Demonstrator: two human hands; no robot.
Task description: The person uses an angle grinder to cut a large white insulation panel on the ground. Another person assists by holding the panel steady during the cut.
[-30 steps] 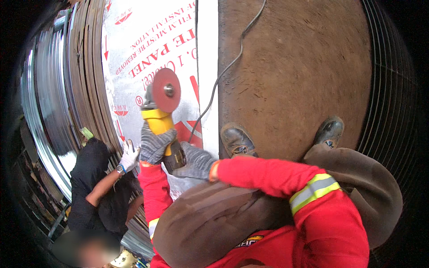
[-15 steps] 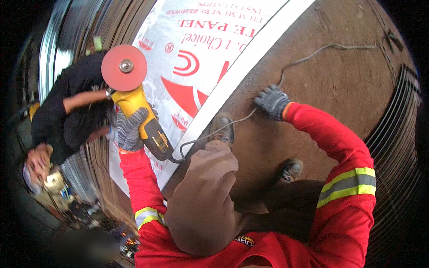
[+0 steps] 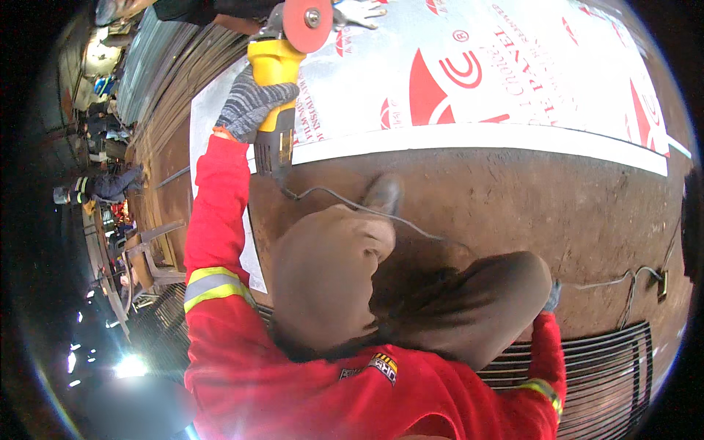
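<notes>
A yellow grinder point(image 3: 277, 88) is being gripped tight by the gloved left hand point(image 3: 253, 106) over a white panel point(image 3: 513, 81); the right hand point(image 3: 551, 297) is being mostly hidden, its grip unclear.

Surroundings: sheet panel, floor, stacked metal, bystanders.

White-and-silver foil-faced panel point(image 3: 513, 88) with red printed markings, lying flat just right of the grip and running off toward the right rim; brown dirt floor point(image 3: 513, 198) below it, bare and scuffed. Ribbed dark metal grating point(image 3: 609, 359) far below and right of the grip. Corrugated metal sheets point(image 3: 158, 81) stacked on edge, left of the grip. Co-worker's white-gloved hand point(image 3: 359, 11) on the panel, just above and right of the grip. Chair frame point(image 3: 147, 257) well below and left; a crouching person point(image 3: 103, 187) in dark clothing with reflective bands farther left.
</notes>
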